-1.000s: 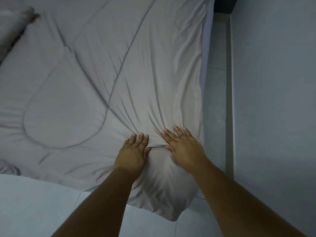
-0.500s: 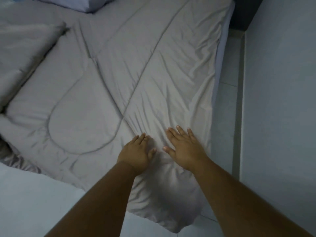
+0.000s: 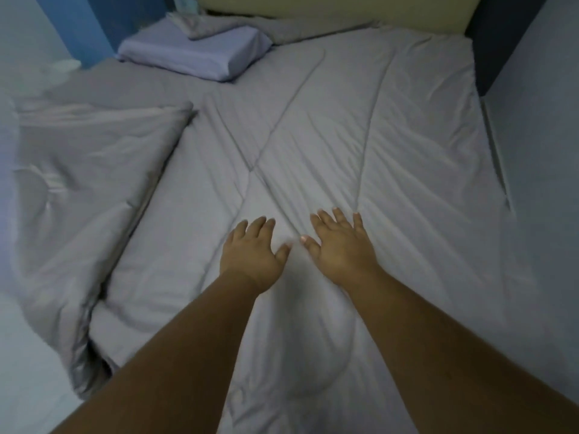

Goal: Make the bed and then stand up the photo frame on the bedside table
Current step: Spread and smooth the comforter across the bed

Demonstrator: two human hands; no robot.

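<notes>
Pillow [image 3: 194,56] behind folded quilt [image 3: 78,189]

wall, right [image 3: 539,189]: pale, plain, runs along the far side of the bed.
wall, left [image 3: 81,29]: blue, upper left corner of view.
dark panel [image 3: 498,36]: upper right, between headboard end and the pale wall.
floor [image 3: 18,355]: pale, lower left.
</notes>
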